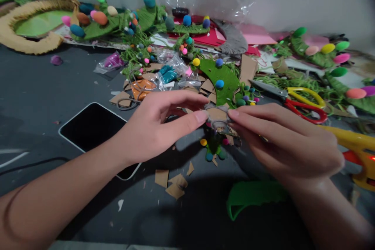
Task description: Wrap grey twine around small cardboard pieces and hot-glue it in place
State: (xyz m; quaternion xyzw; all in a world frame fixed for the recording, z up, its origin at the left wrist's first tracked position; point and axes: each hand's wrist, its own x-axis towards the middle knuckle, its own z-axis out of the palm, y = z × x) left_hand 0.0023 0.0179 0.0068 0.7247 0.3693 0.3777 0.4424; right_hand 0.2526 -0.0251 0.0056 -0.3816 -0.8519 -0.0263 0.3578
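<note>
Between my two hands is a small piece of brown cardboard with grey yarn around its edges. My left hand pinches its left side with thumb and fingers. At the opposite edge, the fingertips of my right hand are closed on it. Just behind stands a curved green felt-like piece with blue and yellow balls on it. Below the cardboard, a small green piece with colored balls lies on the dark table, partly in shadow.
A smartphone lies by my left forearm. Scissors with red and yellow handles and a yellow glue gun are at the right. A green plastic object lies near my right wrist. Cardboard scraps and an orange bag are scattered about.
</note>
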